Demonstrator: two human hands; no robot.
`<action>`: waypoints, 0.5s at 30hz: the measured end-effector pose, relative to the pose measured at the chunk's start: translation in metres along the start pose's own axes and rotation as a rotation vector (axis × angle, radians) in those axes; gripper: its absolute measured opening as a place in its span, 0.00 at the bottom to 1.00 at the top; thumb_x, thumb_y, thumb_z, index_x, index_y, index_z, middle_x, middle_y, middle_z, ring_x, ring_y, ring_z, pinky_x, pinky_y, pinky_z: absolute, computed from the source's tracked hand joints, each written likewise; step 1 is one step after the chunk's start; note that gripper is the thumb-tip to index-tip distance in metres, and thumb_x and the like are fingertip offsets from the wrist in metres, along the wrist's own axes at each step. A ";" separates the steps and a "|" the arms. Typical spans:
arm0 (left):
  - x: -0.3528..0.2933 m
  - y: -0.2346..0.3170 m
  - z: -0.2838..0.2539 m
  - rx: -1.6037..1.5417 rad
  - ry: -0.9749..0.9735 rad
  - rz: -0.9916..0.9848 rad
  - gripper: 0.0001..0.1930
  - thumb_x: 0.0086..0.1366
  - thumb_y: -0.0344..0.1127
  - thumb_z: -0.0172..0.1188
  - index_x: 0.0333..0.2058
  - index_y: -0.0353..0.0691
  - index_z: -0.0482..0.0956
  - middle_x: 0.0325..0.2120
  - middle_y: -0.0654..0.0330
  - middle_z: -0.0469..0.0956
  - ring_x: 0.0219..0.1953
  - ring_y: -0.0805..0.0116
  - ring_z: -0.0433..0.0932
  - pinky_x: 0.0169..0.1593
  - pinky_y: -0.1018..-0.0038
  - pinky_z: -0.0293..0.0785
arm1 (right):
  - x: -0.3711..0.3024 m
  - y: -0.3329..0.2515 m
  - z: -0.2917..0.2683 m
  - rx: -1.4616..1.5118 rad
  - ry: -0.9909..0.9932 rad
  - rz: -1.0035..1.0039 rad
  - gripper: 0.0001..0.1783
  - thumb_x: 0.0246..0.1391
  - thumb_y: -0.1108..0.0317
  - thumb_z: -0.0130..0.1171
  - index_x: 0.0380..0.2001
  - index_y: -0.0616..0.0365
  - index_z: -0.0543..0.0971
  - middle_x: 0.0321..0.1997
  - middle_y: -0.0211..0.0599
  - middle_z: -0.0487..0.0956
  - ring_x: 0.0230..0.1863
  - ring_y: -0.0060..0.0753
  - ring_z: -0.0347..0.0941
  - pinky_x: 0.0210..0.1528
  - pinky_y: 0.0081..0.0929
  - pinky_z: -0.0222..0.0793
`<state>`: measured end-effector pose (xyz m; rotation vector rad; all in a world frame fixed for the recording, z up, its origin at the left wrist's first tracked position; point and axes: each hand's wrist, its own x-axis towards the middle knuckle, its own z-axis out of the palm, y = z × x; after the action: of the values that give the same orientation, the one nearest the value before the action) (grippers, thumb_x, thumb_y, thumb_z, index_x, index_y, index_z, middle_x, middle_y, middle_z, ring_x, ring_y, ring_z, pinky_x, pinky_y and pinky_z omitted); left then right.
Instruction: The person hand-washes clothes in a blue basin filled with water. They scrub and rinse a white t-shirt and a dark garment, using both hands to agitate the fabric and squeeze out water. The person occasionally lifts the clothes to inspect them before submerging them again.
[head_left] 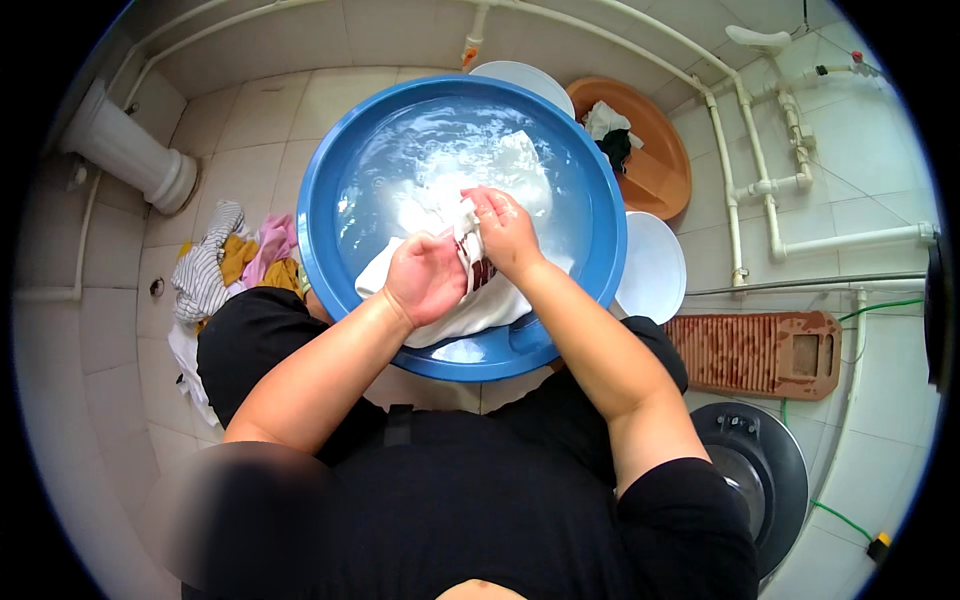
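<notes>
A large round blue basin (312,235) of water stands in front of me. In it lies a wet white garment (470,318) with a dark red print, partly bunched up above the water and partly spread under it. My left hand (428,276) has its palm turned up and grips a fold of the cloth; some of its fingers are hidden behind the fabric. Just to the right, my right hand (504,230) is closed round the same bunched fold, its fingers pressed together. The two hands are close to each other over the middle of the basin.
Striped, yellow and pink clothes (235,262) lie heaped on the tiled floor at left. An orange-brown basin (665,165) holds clothes at back right. White lids or basins (655,268), a brown washboard (745,352) and a black basin (790,480) stand right. White pipes (735,190) line the wall.
</notes>
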<state>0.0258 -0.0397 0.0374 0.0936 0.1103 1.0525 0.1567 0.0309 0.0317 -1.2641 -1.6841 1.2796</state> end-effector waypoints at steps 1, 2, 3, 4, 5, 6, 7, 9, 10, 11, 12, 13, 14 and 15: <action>-0.001 0.000 0.008 -0.057 -0.003 -0.030 0.29 0.58 0.51 0.40 0.53 0.37 0.61 0.49 0.55 0.68 0.52 0.61 0.66 0.57 0.66 0.56 | -0.002 0.008 -0.002 -0.055 0.002 -0.091 0.15 0.53 0.60 0.47 0.38 0.54 0.77 0.49 0.38 0.73 0.58 0.47 0.60 0.58 0.48 0.50; -0.003 0.001 0.012 -0.114 -0.004 -0.050 0.31 0.59 0.56 0.39 0.54 0.37 0.60 0.50 0.55 0.67 0.52 0.60 0.66 0.58 0.66 0.56 | -0.008 0.005 0.001 -0.172 0.005 -0.241 0.15 0.54 0.59 0.46 0.38 0.54 0.77 0.49 0.38 0.73 0.58 0.47 0.60 0.58 0.48 0.50; -0.004 0.006 0.008 -0.091 0.152 -0.036 0.41 0.57 0.69 0.32 0.56 0.38 0.58 0.51 0.54 0.66 0.52 0.61 0.65 0.58 0.65 0.55 | -0.017 -0.005 0.008 -0.290 0.006 -0.393 0.16 0.55 0.58 0.45 0.38 0.54 0.77 0.49 0.38 0.73 0.58 0.48 0.59 0.59 0.48 0.50; -0.006 0.005 0.008 -0.072 0.218 -0.004 0.42 0.56 0.70 0.32 0.56 0.38 0.58 0.52 0.54 0.66 0.52 0.61 0.65 0.58 0.65 0.55 | -0.028 -0.016 0.016 -0.408 0.007 -0.546 0.16 0.55 0.58 0.45 0.38 0.54 0.77 0.49 0.38 0.73 0.58 0.48 0.59 0.59 0.47 0.49; -0.009 0.004 0.021 -0.052 0.280 0.023 0.43 0.55 0.71 0.32 0.56 0.37 0.57 0.52 0.53 0.65 0.52 0.61 0.65 0.58 0.66 0.56 | -0.039 -0.030 0.025 -0.523 -0.003 -0.549 0.16 0.56 0.58 0.43 0.38 0.53 0.77 0.50 0.38 0.72 0.59 0.49 0.59 0.60 0.46 0.49; -0.009 0.003 0.028 -0.033 0.342 0.052 0.45 0.54 0.72 0.31 0.56 0.37 0.57 0.53 0.53 0.65 0.53 0.61 0.65 0.58 0.66 0.56 | -0.034 -0.024 0.023 -0.495 0.023 -0.483 0.16 0.56 0.58 0.43 0.38 0.53 0.77 0.50 0.39 0.72 0.59 0.49 0.58 0.60 0.45 0.48; -0.006 0.002 0.024 -0.081 0.259 0.028 0.46 0.54 0.73 0.31 0.57 0.37 0.56 0.55 0.53 0.62 0.56 0.61 0.62 0.59 0.66 0.54 | -0.022 -0.013 0.019 -0.468 0.048 -0.417 0.16 0.56 0.59 0.43 0.38 0.53 0.76 0.51 0.40 0.72 0.59 0.49 0.58 0.60 0.44 0.48; -0.004 -0.003 0.014 -0.050 0.146 -0.027 0.46 0.54 0.73 0.31 0.57 0.37 0.56 0.55 0.54 0.61 0.57 0.60 0.60 0.60 0.64 0.52 | -0.002 0.003 0.006 -0.162 0.057 -0.200 0.16 0.57 0.60 0.42 0.39 0.57 0.75 0.52 0.43 0.71 0.60 0.49 0.56 0.61 0.39 0.49; -0.002 -0.005 0.011 -0.034 0.089 -0.055 0.46 0.53 0.73 0.32 0.57 0.37 0.56 0.56 0.54 0.60 0.57 0.60 0.60 0.61 0.63 0.51 | -0.005 0.008 0.005 -0.127 0.059 -0.188 0.16 0.57 0.61 0.41 0.40 0.57 0.75 0.52 0.43 0.70 0.61 0.48 0.55 0.61 0.37 0.48; -0.002 -0.007 0.011 -0.015 0.057 -0.052 0.46 0.54 0.73 0.31 0.58 0.37 0.55 0.56 0.56 0.60 0.57 0.61 0.60 0.62 0.64 0.49 | -0.010 0.008 0.004 -0.089 0.064 -0.178 0.16 0.58 0.63 0.41 0.41 0.58 0.74 0.53 0.43 0.70 0.62 0.47 0.54 0.62 0.34 0.47; -0.004 -0.006 0.011 -0.035 0.114 -0.023 0.46 0.54 0.73 0.31 0.58 0.37 0.55 0.56 0.56 0.60 0.56 0.62 0.61 0.62 0.65 0.49 | -0.017 0.004 0.006 -0.050 0.062 -0.170 0.16 0.59 0.64 0.40 0.43 0.59 0.74 0.53 0.43 0.69 0.63 0.46 0.53 0.63 0.32 0.46; -0.007 -0.004 0.010 -0.054 0.170 0.005 0.46 0.54 0.72 0.31 0.58 0.37 0.55 0.56 0.56 0.61 0.56 0.62 0.62 0.62 0.66 0.49 | -0.028 -0.004 0.014 -0.152 -0.015 -0.245 0.16 0.57 0.66 0.42 0.45 0.59 0.73 0.54 0.43 0.69 0.63 0.46 0.54 0.62 0.36 0.46; -0.010 -0.003 0.012 -0.076 0.224 0.036 0.45 0.55 0.72 0.31 0.58 0.37 0.54 0.55 0.56 0.61 0.55 0.63 0.62 0.62 0.67 0.49 | -0.040 -0.008 0.024 -0.303 -0.090 -0.478 0.17 0.56 0.67 0.43 0.46 0.58 0.72 0.55 0.43 0.68 0.63 0.47 0.53 0.62 0.40 0.46; -0.008 -0.003 0.022 -0.063 0.413 0.078 0.45 0.55 0.72 0.32 0.58 0.37 0.54 0.56 0.56 0.61 0.56 0.63 0.61 0.62 0.68 0.49 | -0.047 -0.018 0.029 -0.372 -0.127 -0.506 0.17 0.55 0.67 0.43 0.46 0.58 0.72 0.55 0.42 0.68 0.63 0.48 0.53 0.62 0.42 0.45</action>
<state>0.0271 -0.0485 0.0590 -0.1793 0.4494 1.1415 0.1396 -0.0239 0.0427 -0.8699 -2.2264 0.7784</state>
